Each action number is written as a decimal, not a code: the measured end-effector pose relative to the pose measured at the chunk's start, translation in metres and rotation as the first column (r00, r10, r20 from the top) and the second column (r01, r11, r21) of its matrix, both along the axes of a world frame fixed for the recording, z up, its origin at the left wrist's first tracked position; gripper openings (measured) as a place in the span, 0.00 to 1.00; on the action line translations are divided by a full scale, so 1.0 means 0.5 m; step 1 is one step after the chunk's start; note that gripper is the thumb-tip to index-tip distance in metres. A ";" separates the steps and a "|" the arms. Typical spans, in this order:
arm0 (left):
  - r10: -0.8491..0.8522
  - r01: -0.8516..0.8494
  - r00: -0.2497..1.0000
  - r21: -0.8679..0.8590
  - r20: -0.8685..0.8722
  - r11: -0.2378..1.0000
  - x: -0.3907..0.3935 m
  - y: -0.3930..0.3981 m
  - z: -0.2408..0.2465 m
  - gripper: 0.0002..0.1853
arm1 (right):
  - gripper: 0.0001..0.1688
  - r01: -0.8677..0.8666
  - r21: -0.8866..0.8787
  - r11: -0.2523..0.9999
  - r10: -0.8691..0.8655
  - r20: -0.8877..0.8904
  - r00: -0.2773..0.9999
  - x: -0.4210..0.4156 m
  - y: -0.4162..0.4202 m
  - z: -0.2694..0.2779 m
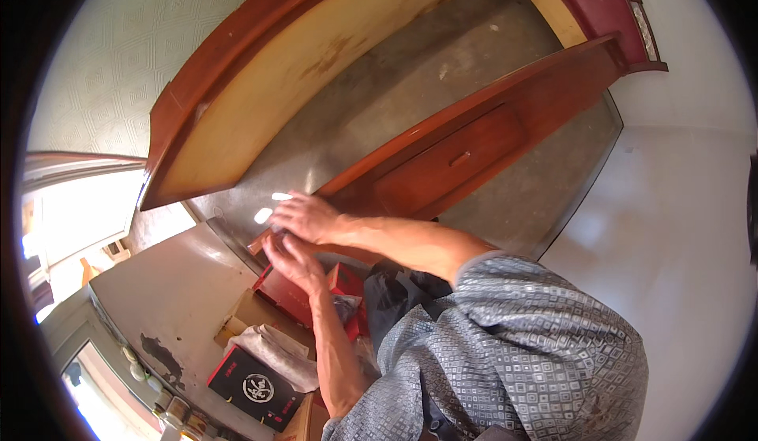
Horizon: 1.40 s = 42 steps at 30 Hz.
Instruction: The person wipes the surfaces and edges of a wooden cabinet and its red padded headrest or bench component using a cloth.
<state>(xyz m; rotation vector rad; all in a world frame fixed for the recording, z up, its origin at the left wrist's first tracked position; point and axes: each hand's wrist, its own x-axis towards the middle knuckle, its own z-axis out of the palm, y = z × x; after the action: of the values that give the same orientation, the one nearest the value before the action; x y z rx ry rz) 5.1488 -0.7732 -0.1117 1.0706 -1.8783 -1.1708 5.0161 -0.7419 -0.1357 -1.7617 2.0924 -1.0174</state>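
Observation:
My right hand (308, 219) and my left hand (299, 268) are close together over the near end of a long reddish-brown wooden bed board (456, 159). The board has a recessed panel with a small oval detail and stands across the floor. The right hand is palm-down with its fingers bent and slightly blurred. Just below it is the left hand, thumb raised and fingertips at the board's end. Something small and dark shows between the hands, too hidden to identify. Whether either hand grips it or only touches the board cannot be seen.
A taller wooden bed panel (254, 115) with a pale stained inner face stands opposite. A maroon padded headboard section (610, 8) meets the board's far end. Red boxes (284, 293), a cardboard box (240, 313), folded cloth (275, 349) and a black box (254, 385) are stacked below my left arm.

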 end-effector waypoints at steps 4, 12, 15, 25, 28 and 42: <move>-0.309 0.332 0.939 -0.166 0.150 0.928 -0.171 0.123 0.030 0.22 | 0.25 0.190 -0.007 0.982 -0.187 -0.198 0.962 -0.185 0.222 0.013; -0.576 0.645 0.743 -0.138 0.341 0.751 -0.484 0.379 0.056 0.34 | 0.21 0.578 -0.075 0.813 -0.578 -0.233 0.783 -0.643 0.738 0.095; -0.573 0.657 0.734 -0.163 0.364 0.736 -0.573 0.443 0.042 0.33 | 0.19 0.850 -0.232 0.472 -0.874 -0.247 0.418 -0.742 0.880 0.074; -0.544 0.780 0.510 -0.091 0.666 0.619 -0.651 0.525 0.036 0.56 | 0.11 0.495 0.176 0.851 -0.477 -0.140 0.868 -0.635 0.807 -0.015; -0.513 0.798 0.471 -0.099 0.717 0.594 -0.643 0.520 0.033 0.63 | 0.09 0.488 0.152 0.859 -0.474 -0.121 0.872 -0.717 0.878 -0.013; -0.512 0.810 0.438 -0.077 0.739 0.582 -0.642 0.531 0.029 0.60 | 0.15 0.767 0.200 0.610 -0.780 -0.016 0.625 -0.779 0.973 -0.033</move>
<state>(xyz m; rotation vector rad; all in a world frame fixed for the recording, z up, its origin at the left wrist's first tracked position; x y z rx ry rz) 4.8277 -0.5079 -0.0974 0.4212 -3.1743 -0.6756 4.6268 -0.2552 -0.1524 -0.6380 2.8503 -0.9646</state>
